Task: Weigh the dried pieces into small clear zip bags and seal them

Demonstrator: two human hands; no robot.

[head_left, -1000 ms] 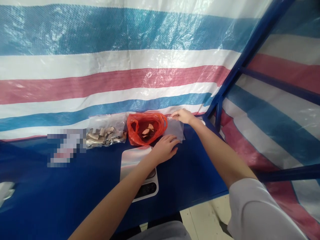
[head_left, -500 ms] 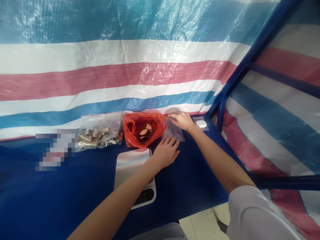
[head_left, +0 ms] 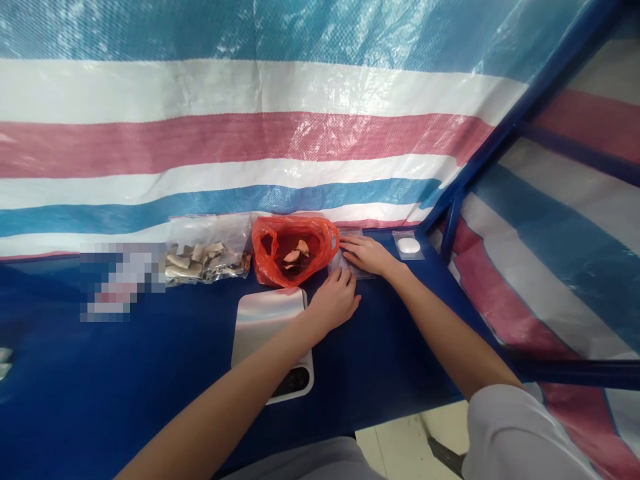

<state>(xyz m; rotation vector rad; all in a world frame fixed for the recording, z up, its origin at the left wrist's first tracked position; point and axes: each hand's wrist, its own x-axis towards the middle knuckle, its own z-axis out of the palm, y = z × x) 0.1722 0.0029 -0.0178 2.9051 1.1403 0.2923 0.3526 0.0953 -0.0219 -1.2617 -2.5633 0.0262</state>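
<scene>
My left hand [head_left: 336, 298] lies with its fingers stretched over the near left part of a clear plastic bag [head_left: 367, 274]. Across the upper part of that bag rests my right hand [head_left: 367, 255], fingers extended and fairly flat. Both hands cover much of the bag, which looks flat. Just left of my fingers stands an open red plastic bag [head_left: 267, 267] with brownish dried slices [head_left: 296, 253] inside. Below my left forearm, partly hidden by it, is a white kitchen scale [head_left: 270, 313] with a dark control panel.
A clear zip bag of dried pieces [head_left: 197, 263] leans left of the red bag. At the right back lies a white rounded item [head_left: 409, 245] in a small clear bag. A striped tarp [head_left: 225, 143] and a blue frame [head_left: 453, 223] bound the blue table [head_left: 165, 353].
My right hand has slid slightly towards me over the clear bag, closer to my left hand. My left hand stays about where it was. The whole view has shifted a little.
</scene>
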